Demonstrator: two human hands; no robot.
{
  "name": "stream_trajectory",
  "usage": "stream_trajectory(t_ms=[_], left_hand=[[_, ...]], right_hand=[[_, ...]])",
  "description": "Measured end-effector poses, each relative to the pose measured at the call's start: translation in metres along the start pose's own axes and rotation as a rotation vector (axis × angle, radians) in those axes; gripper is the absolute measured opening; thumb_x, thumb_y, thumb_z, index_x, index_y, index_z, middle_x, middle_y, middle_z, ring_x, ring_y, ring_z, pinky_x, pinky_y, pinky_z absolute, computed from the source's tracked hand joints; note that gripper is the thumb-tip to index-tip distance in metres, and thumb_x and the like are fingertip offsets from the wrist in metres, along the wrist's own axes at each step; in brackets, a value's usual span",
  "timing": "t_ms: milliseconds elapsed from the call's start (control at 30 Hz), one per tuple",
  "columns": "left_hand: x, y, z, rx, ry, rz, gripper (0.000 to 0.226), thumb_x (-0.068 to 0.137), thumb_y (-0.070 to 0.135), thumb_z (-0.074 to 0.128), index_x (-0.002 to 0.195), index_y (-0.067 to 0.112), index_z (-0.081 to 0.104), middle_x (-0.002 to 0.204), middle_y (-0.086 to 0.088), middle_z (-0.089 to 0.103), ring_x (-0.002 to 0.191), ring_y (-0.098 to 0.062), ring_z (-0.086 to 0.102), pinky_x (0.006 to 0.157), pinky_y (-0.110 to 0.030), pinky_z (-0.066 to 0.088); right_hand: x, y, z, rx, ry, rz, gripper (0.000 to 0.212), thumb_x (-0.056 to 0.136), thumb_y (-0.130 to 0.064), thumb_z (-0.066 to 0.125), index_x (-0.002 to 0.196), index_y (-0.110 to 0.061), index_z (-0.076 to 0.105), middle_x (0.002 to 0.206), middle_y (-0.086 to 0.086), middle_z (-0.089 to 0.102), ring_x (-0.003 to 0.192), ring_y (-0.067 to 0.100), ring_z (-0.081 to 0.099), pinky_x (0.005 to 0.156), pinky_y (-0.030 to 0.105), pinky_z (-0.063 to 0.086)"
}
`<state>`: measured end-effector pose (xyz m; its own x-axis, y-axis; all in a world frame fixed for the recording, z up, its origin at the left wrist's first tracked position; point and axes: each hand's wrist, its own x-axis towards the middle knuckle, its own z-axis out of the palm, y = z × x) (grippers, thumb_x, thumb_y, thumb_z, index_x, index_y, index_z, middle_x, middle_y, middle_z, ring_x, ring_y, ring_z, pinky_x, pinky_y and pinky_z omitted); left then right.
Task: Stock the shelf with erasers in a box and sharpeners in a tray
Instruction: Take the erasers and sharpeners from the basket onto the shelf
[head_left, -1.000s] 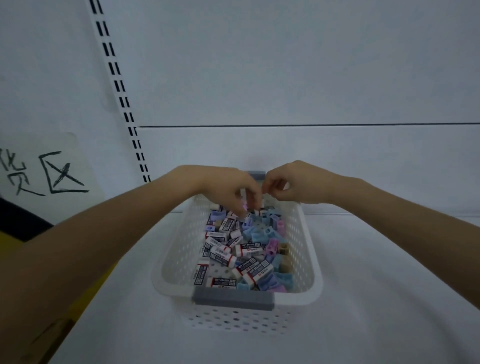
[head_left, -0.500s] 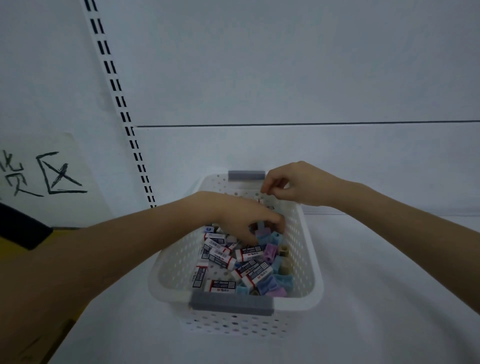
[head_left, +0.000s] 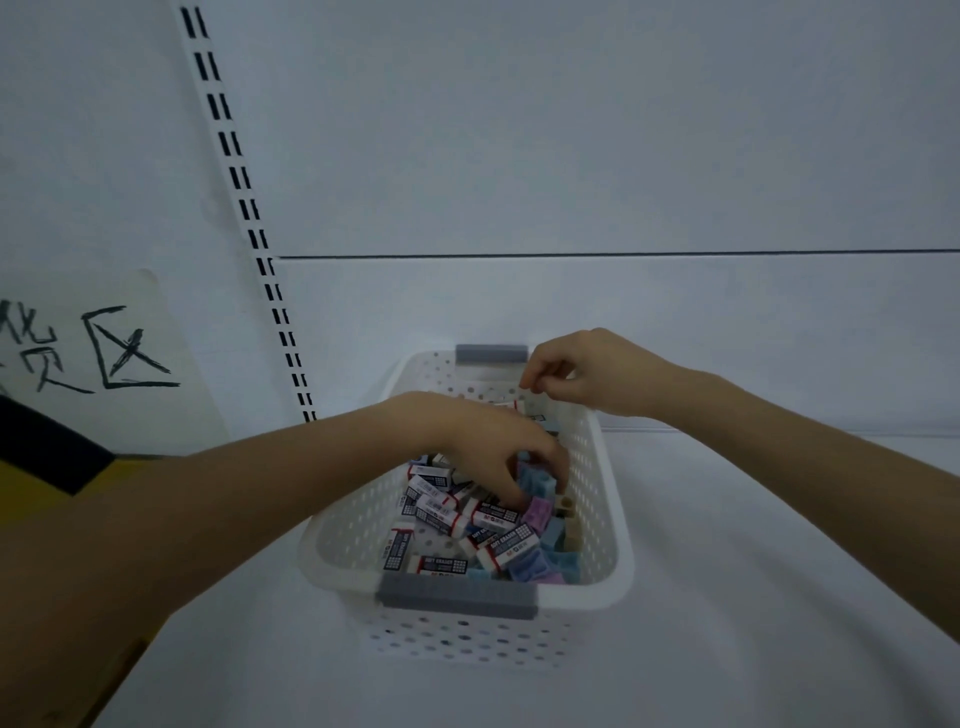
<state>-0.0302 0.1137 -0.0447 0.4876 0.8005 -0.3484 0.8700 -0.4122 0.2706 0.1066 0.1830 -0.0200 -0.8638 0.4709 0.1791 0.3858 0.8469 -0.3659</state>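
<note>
basket (head_left: 608, 499) long axis toward wall (head_left: 571, 156) | left hand (head_left: 483, 441) grip — curled round blue sharpener (head_left: 540, 486) | right hand (head_left: 597, 374) grip — pinched, contents unclear

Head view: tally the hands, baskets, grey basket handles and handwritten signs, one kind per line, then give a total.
Hands: 2, left hand and right hand
Baskets: 1, the white basket
Grey handles: 2, near handle and far handle
Handwritten signs: 1, the sign
Total: 6

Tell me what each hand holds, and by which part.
Cannot be told. The left hand digs its fingers among the blue sharpeners in the basket; the right hand pinches its fingertips together, contents hidden.
</note>
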Motion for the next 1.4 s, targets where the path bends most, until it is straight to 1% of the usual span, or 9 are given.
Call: stream_trajectory(t_ms=[133,233,367,567,700,800,1033,1200,1400], left_hand=[[0.0,-0.002,-0.003,0.004,0.085,0.005,0.024,0.086,0.01,0.06,0.11,0.008,0.06,0.105,-0.002,0.062,0.086,-0.008,0.049,0.07,-0.007,0.036],[-0.008,-0.009,-0.011,0.027,0.163,-0.006,0.009,0.087,0.014,0.061,0.095,0.012,0.063,0.091,0.008,0.059,0.085,-0.009,0.053,0.08,-0.022,0.043],[-0.022,-0.02,-0.027,0.087,0.219,-0.107,0.009,0.086,0.02,0.062,0.095,0.018,0.064,0.096,0.006,0.062,0.089,-0.013,0.057,0.084,-0.032,0.045],[-0.041,-0.035,-0.047,0.122,0.357,-0.235,0.012,0.087,0.021,0.061,0.099,0.017,0.063,0.088,0.012,0.057,0.07,-0.003,0.053,0.064,-0.014,0.036],[-0.036,-0.042,-0.045,0.005,0.442,-0.253,0.012,0.085,0.021,0.064,0.096,0.016,0.061,0.085,0.015,0.058,0.069,-0.009,0.066,0.072,-0.02,0.048],[-0.032,-0.046,-0.038,-0.07,0.538,-0.23,0.014,0.083,0.023,0.067,0.092,0.016,0.059,0.082,0.017,0.056,0.067,-0.01,0.067,0.07,-0.021,0.052],[-0.03,-0.053,-0.017,-0.166,0.688,-0.174,0.013,0.083,0.022,0.067,0.089,0.02,0.055,0.079,0.016,0.057,0.058,0.002,0.062,0.063,-0.017,0.053],[-0.03,-0.053,-0.016,-0.177,0.691,-0.172,0.013,0.083,0.022,0.067,0.089,0.018,0.056,0.08,0.015,0.057,0.065,-0.006,0.066,0.062,-0.017,0.053],[-0.034,-0.051,-0.016,-0.201,0.706,-0.17,0.015,0.083,0.022,0.067,0.089,0.016,0.055,0.083,0.01,0.058,0.06,-0.006,0.065,0.063,-0.021,0.053]], right_hand=[[-0.001,-0.001,0.0,-0.004,0.008,0.0,0.018,0.087,-0.009,0.055,0.098,-0.015,0.068,0.094,0.0,0.067,0.084,0.01,0.059,0.081,0.022,0.046],[-0.001,0.001,-0.001,-0.024,-0.007,-0.001,0.018,0.087,-0.009,0.055,0.1,-0.014,0.067,0.091,-0.003,0.065,0.083,0.008,0.058,0.078,0.018,0.044],[0.001,0.0,-0.008,-0.098,-0.073,-0.023,0.017,0.086,-0.012,0.058,0.1,-0.016,0.066,0.093,-0.004,0.065,0.084,0.008,0.058,0.078,0.019,0.044],[0.004,-0.037,-0.022,-0.198,-0.595,-0.017,0.03,0.079,-0.027,0.07,0.108,-0.026,0.061,0.108,-0.004,0.064,0.092,0.01,0.058,0.081,0.022,0.044],[0.012,-0.059,0.0,-0.531,-0.868,-0.031,0.058,0.081,-0.032,0.067,0.134,-0.028,0.043,0.136,0.0,0.042,0.108,0.012,0.042,0.084,0.021,0.031],[0.024,-0.059,0.018,-0.616,-0.907,-0.024,0.066,0.078,-0.031,0.071,0.135,-0.028,0.039,0.142,0.001,0.034,0.125,0.023,0.038,0.099,0.032,0.039],[0.03,-0.038,0.036,-0.411,-0.867,-0.102,0.043,0.071,-0.017,0.076,0.102,-0.023,0.047,0.104,0.004,0.048,0.101,0.031,0.054,0.085,0.05,0.051],[0.029,-0.041,0.04,-0.448,-0.917,-0.134,0.036,0.076,-0.015,0.071,0.099,-0.026,0.046,0.097,-0.002,0.044,0.102,0.026,0.052,0.087,0.043,0.05],[0.024,-0.048,0.034,-0.455,-0.821,-0.182,0.037,0.078,-0.014,0.069,0.111,-0.015,0.054,0.095,-0.003,0.046,0.087,0.016,0.044,0.072,0.026,0.037]])
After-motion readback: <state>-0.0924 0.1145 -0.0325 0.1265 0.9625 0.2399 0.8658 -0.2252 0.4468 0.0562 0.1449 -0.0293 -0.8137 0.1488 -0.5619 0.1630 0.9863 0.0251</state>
